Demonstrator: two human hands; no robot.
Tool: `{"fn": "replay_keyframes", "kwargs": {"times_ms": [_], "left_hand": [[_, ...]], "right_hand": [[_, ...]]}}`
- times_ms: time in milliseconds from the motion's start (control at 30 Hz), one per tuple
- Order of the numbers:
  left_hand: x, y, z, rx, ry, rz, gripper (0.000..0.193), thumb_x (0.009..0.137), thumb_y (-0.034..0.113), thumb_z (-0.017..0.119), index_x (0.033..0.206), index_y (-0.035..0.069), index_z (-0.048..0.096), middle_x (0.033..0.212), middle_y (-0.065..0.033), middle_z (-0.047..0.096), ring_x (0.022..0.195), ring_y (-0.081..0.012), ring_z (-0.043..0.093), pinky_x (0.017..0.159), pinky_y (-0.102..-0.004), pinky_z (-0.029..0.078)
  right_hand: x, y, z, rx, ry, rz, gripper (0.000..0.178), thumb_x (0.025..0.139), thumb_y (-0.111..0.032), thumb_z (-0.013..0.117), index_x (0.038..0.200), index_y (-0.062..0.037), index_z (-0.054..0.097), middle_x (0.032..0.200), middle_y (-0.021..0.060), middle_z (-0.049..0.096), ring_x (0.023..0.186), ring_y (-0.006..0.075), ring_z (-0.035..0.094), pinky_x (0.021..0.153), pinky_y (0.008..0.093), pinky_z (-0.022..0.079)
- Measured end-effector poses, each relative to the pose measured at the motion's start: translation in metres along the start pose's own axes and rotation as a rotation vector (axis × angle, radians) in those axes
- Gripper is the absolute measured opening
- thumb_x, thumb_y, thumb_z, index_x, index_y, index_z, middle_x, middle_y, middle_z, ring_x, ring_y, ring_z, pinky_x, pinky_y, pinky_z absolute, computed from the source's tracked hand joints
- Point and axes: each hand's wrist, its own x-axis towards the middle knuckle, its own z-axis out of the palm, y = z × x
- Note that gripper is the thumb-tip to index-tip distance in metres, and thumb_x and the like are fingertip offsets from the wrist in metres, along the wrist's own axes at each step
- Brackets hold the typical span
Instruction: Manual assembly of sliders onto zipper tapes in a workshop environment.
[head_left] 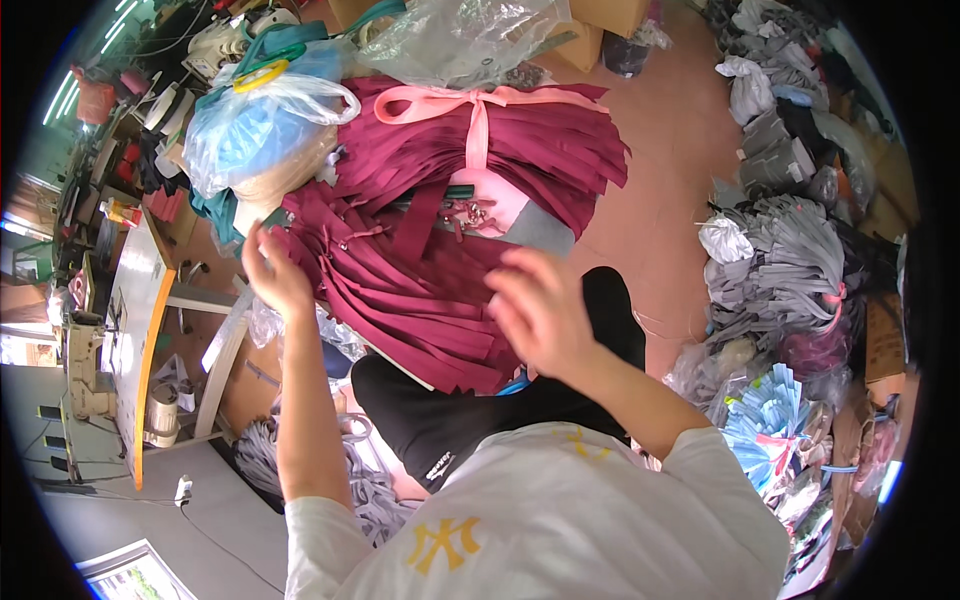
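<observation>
Maroon fabric strips (410,310) lie fanned in a near pile in front of my lap. Behind them is a larger bundle of maroon strips (560,140), tied with a pink ribbon (478,130). My left hand (275,275) is raised at the left edge of the near pile, fingers apart and nothing visible in it. Over the right side of that pile, my right hand (540,305) hovers with loosely bent, spread fingers, slightly blurred. Between the two groups sit several small maroon pieces with metal parts (468,215), beside a dark green item (460,191).
A plastic bag of blue material (265,130) stands at the back left, beside crumpled clear plastic (460,40). To the left is a wood-edged table (145,330). Grey strip bundles (780,260) and light blue strips (765,420) line the right side of the floor.
</observation>
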Motion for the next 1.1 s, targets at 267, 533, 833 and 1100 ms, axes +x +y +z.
{"fn": "replay_keyframes", "kwargs": {"times_ms": [267, 533, 833, 1100], "left_hand": [[-0.146, 0.114, -0.067, 0.029, -0.649, 0.498, 0.087, 0.081, 0.060, 0.073, 0.146, 0.006, 0.049, 0.158, -0.0257, 0.033, 0.148, -0.0499, 0.023, 0.119, -0.0632, 0.008], [-0.168, 0.111, -0.056, 0.185, -0.697, 0.492, 0.090, 0.066, 0.051, 0.087, 0.142, 0.015, 0.056, 0.158, -0.0238, 0.034, 0.147, -0.0509, 0.026, 0.116, -0.0670, 0.014], [-0.169, 0.114, -0.057, 0.205, -0.693, 0.476, 0.084, 0.068, 0.044, 0.087, 0.141, 0.016, 0.057, 0.158, -0.0220, 0.035, 0.147, -0.0496, 0.026, 0.117, -0.0668, 0.014], [-0.168, 0.114, -0.057, 0.151, -0.688, 0.450, 0.085, 0.069, 0.043, 0.086, 0.142, 0.013, 0.056, 0.159, -0.0233, 0.033, 0.148, -0.0484, 0.025, 0.118, -0.0636, 0.013]], "right_hand": [[-0.007, 0.032, 0.000, 0.403, -0.121, 0.664, 0.026, 0.094, -0.022, 0.074, 0.099, -0.0010, 0.060, 0.066, 0.0000, 0.057, 0.059, 0.0063, 0.056, 0.055, 0.0245, 0.045], [-0.026, 0.015, -0.024, 0.386, -0.239, 0.524, 0.020, 0.098, -0.021, 0.066, 0.099, -0.0012, 0.060, 0.081, 0.0118, 0.067, 0.067, 0.0261, 0.067, 0.062, 0.0350, 0.050], [-0.004, 0.019, -0.042, 0.878, 0.069, 0.502, 0.014, 0.102, -0.012, 0.060, 0.106, 0.0010, 0.059, 0.100, 0.0046, 0.066, 0.093, 0.0129, 0.066, 0.086, 0.0304, 0.054], [0.072, -0.021, -0.107, 1.246, 0.399, 0.067, 0.020, 0.106, -0.013, 0.044, 0.113, 0.0053, 0.049, 0.103, 0.0200, 0.067, 0.083, 0.0290, 0.073, 0.073, 0.0446, 0.064]]}}
